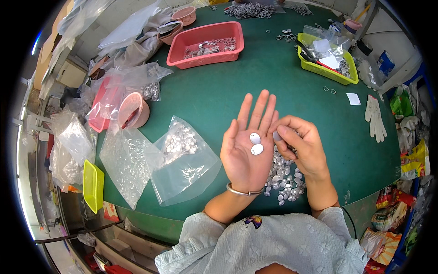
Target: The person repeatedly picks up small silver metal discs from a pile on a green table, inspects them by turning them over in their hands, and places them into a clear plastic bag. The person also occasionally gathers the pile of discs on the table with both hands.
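Note:
My left hand [248, 146] is turned palm up with its fingers stretched out. Two small oval silvery metal pieces [256, 149] rest on that palm, close together. Beside it, my right hand [299, 144] pinches another oval metal piece [277, 136] between thumb and fingers. A loose heap of similar oval pieces [286, 185] is spread on the green table below and between my hands, partly hidden by them. Left of my left hand lies a clear plastic bag [187, 180] with many more small oval pieces [180, 144] in it.
A pink basket [205, 59] of metal parts stands at the back. At far right is a yellow-green basket [326, 71] with bags and black-and-red-handled tools; a white glove [375, 119] lies near it. On the left are a pink tub [139, 112] and plastic bags [125, 160]. Rings [253, 10] are heaped at the far edge.

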A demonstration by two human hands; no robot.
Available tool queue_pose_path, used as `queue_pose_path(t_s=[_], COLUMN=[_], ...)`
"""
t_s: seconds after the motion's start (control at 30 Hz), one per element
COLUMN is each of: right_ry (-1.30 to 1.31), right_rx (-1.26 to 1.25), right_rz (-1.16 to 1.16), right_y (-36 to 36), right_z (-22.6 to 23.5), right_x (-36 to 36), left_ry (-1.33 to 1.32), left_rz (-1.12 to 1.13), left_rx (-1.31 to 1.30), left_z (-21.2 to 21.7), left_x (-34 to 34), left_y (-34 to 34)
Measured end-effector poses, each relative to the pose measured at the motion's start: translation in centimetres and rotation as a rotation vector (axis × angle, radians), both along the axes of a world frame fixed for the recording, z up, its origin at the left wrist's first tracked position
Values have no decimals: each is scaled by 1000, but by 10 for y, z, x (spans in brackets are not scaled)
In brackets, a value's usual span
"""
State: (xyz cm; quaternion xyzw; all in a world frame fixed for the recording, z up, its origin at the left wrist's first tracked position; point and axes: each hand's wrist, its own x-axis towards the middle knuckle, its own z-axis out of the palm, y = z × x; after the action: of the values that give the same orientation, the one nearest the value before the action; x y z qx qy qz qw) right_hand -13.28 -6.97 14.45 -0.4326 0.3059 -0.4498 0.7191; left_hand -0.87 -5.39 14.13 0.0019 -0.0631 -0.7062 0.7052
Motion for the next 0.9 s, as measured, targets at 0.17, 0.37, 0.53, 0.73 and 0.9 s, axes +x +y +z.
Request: queue_pose_path(t_s=[0.17,0.37,0.53,0.73,0.9], right_ry=[-253,-154,494,424,-437], right_rx=[116,14,-617,-631,28], right_rz=[62,38,-192,-263,-18], right_y=[-4,-5,6,4,0], right_z=[0,3,-4,-10,1], right_x=[-1,-2,14,15,9], left_ry=[17,-10,-189,-188,-151], left_rz=[10,20,-21,-6,6], left_rx=[1,2,-66,-61,-65], left_z=[2,2,-1,1,0], left_x=[1,1,0,-1,0], left_y=[0,1,0,0,-2])
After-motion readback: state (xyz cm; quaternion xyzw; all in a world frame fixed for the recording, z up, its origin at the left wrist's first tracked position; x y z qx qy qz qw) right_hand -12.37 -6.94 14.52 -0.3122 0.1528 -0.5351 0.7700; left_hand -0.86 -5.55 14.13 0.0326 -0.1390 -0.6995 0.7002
